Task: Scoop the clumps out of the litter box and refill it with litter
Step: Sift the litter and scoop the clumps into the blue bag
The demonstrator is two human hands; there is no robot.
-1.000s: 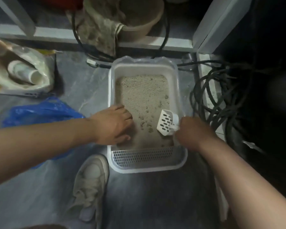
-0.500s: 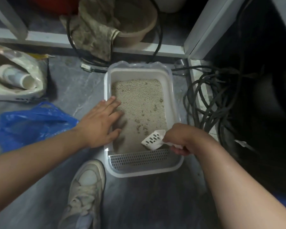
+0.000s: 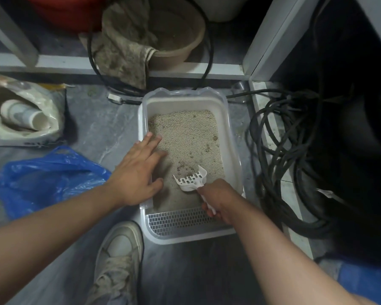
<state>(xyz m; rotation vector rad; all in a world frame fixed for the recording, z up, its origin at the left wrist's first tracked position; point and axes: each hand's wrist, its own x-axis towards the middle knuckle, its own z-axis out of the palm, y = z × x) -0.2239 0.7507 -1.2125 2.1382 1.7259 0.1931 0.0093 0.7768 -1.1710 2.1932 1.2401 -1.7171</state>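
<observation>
A white litter box (image 3: 229,133) sits on the grey floor, part-filled with beige litter (image 3: 185,128). Small darker clumps (image 3: 184,169) lie in the litter near the middle and along the right side. My right hand (image 3: 220,200) grips the handle of a white slotted scoop (image 3: 191,180), whose head rests on the litter just below the clumps. My left hand (image 3: 139,172) lies flat, fingers spread, over the box's left rim, its fingertips on the litter. A perforated grid (image 3: 176,221) covers the box's near end.
A blue plastic bag (image 3: 48,177) lies left of the box, an open litter sack (image 3: 22,113) behind it. Coiled black hose (image 3: 288,155) lies right. A tan basin with a dirty rag (image 3: 128,47) stands behind. A shoe (image 3: 119,256) is below.
The scoop head has swung from pointing left at the near end to facing forward, sitting on the litter under the clumps. My left hand has stretched farther along the left rim.
</observation>
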